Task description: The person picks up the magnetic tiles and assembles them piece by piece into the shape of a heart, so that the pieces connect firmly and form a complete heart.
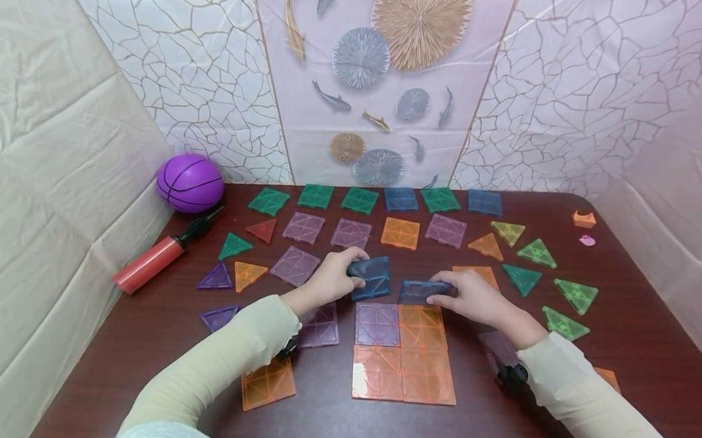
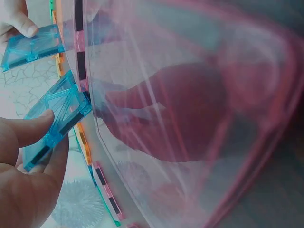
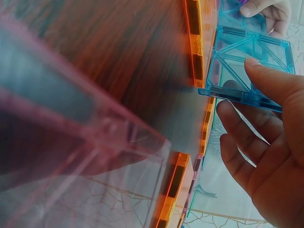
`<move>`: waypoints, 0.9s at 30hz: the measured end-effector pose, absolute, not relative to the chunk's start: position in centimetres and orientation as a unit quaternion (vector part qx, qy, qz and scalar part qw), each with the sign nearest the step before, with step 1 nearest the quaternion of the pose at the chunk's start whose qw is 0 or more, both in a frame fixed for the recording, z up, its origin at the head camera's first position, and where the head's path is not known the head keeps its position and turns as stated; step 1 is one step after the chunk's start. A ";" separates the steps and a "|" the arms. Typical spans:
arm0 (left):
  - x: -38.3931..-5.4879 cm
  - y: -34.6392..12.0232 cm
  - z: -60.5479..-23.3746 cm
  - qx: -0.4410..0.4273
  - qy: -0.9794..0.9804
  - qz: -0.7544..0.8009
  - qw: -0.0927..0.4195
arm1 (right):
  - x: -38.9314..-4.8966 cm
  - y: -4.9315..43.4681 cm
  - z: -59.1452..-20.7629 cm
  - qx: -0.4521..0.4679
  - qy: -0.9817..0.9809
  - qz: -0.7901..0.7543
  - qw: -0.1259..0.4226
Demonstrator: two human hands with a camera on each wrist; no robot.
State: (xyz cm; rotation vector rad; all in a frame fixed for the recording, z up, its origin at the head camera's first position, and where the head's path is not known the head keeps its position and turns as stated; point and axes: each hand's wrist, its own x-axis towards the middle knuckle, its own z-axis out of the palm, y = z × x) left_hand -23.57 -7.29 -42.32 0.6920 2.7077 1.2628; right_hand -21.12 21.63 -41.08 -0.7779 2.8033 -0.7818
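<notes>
My left hand (image 1: pixel 328 281) grips a blue square magnetic tile (image 1: pixel 372 277), thumb on one face and fingers behind; it tilts in the head view. A second blue square tile (image 1: pixel 420 293) is pinched by my right hand (image 1: pixel 472 295) and held on edge just behind the flat block. That block has one purple square tile (image 1: pixel 378 324) at its back left and three orange square tiles (image 1: pixel 429 376), laid edge to edge. In the right wrist view the right-hand tile (image 3: pixel 251 66) comes close to an orange edge; whether they touch I cannot tell.
Purple squares (image 1: pixel 295 266) and green squares (image 1: pixel 360 200) lie in rows behind. Triangle tiles (image 1: pixel 576 295) are spread at both sides. A purple ball (image 1: pixel 190 183) and a red pump (image 1: pixel 149 264) lie at the left. A purple tile (image 1: pixel 321 326) lies under my left wrist.
</notes>
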 end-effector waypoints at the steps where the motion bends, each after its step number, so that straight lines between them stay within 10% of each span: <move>1: -23.5 -7.3 -42.3 0.229 0.881 0.412 0.037 | -21.1 21.6 -41.1 -0.258 0.929 -0.258 0.064; 27: -21.6 -6.7 -42.2 0.303 0.871 0.387 0.014 | -21.0 21.4 -41.1 -0.248 0.933 -0.250 0.076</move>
